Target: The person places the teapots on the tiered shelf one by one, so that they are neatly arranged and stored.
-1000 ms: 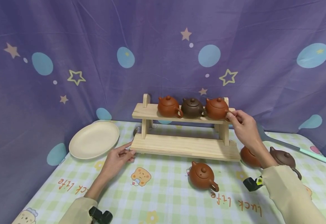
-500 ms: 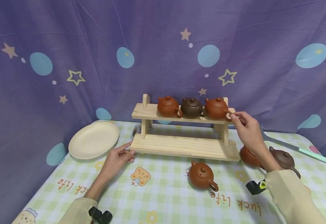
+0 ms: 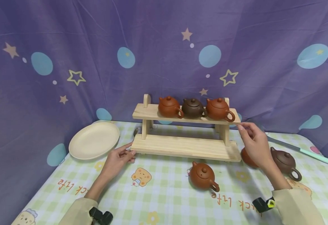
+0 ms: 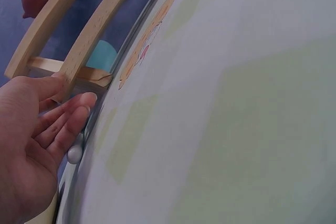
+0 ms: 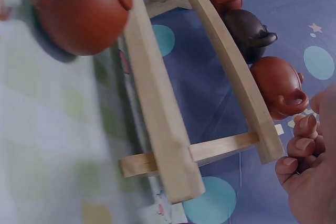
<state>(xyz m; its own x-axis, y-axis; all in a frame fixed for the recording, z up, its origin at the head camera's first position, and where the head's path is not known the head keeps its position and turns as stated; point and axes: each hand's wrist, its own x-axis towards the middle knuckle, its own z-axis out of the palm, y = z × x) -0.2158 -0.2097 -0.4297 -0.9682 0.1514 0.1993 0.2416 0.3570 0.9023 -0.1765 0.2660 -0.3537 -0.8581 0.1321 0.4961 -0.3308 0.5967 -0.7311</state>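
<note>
A two-tier wooden shelf (image 3: pixel 181 146) stands on the table. My left hand (image 3: pixel 116 164) pinches the left end of its lower board; in the left wrist view the thumb (image 4: pixel 50 86) lies against the board's end. On the upper tier sit a reddish-brown teapot (image 3: pixel 168 107), a dark brown teapot (image 3: pixel 192 108) and another reddish-brown teapot (image 3: pixel 217 109), handles to the right. Just off the upper board's right end, my right hand (image 3: pixel 255 143) has loosely curled fingers and holds nothing. In the right wrist view those fingers are near the rightmost teapot's handle (image 5: pixel 295 100), apart from it.
A reddish-brown teapot (image 3: pixel 202 177) sits before the shelf. Right of it are a partly hidden reddish-brown teapot (image 3: pixel 248 158), a dark teapot (image 3: pixel 283 161) and a utensil with a mint handle (image 3: pixel 317 156). A cream plate (image 3: pixel 94 141) lies left; a metal spoon-like piece (image 3: pixel 137 131) shows behind the shelf.
My right hand has let go of the rightmost upper teapot's handle and moved right and down toward me. That teapot stays put on the upper tier. My left hand has not moved.
</note>
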